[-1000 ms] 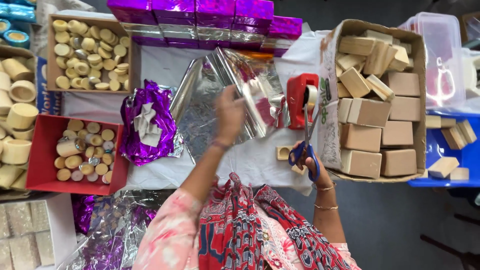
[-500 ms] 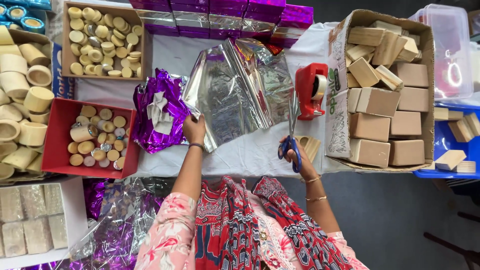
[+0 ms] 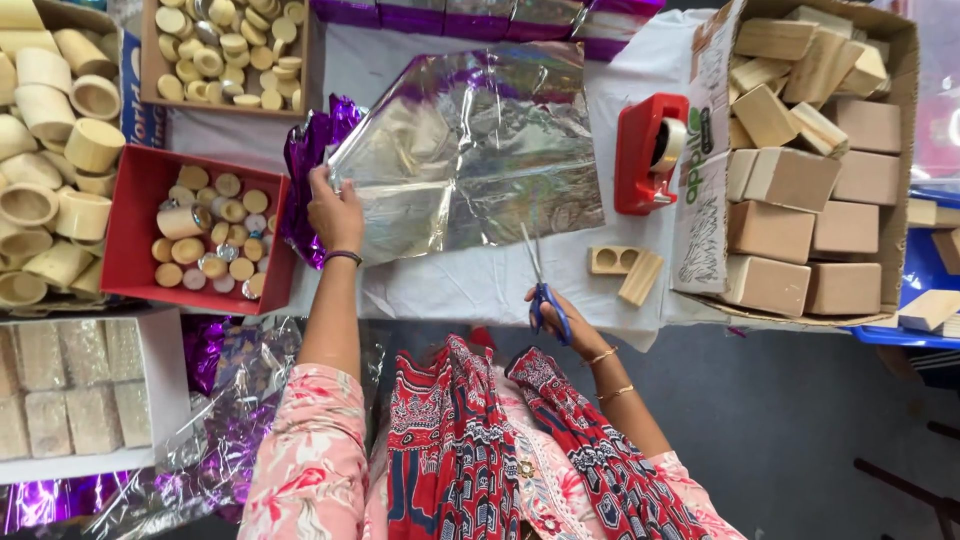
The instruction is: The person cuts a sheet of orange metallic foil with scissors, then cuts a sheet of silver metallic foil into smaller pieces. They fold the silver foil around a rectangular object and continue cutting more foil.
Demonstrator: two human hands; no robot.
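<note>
Covering the middle of the view, a white-clothed surface (image 3: 480, 280) carries a large silver foil sheet (image 3: 470, 150) with purple-tinted edges, laid almost flat; all places below are given relative to this sheet.

Right of the sheet, a cardboard box (image 3: 705, 190) holds pale wooden blocks (image 3: 790, 180); its far corner is cut off by the frame edge. Left of the sheet, a heap of hollow wooden cylinders (image 3: 50, 130) runs out of view. Nearer on that side, a red tray (image 3: 140, 270) contains small round wooden discs (image 3: 205, 240), and beyond the sheet's upper left corner a cardboard tray (image 3: 150, 85) holds more of them. Purple-wrapped boxes (image 3: 480, 15) line the far edge, only partly seen. A red tape dispenser (image 3: 650, 150) stands just beside the sheet's right edge. Crumpled purple foil (image 3: 305, 160) lies against the left edge, partly hidden by the sheet and the wrist. Below the dispenser rest a small wooden holder with two round holes (image 3: 613, 260) and a slanted wooden strip (image 3: 642, 278).

The left hand (image 3: 335, 210) is closed on the sheet's lower left edge, pinching it. The right hand (image 3: 560, 318) is clamped around the blue handles of a pair of scissors (image 3: 538, 275), just below the sheet's near edge; the blade tips overlap that edge, and whether the blades are parted is hard to make out.
</note>
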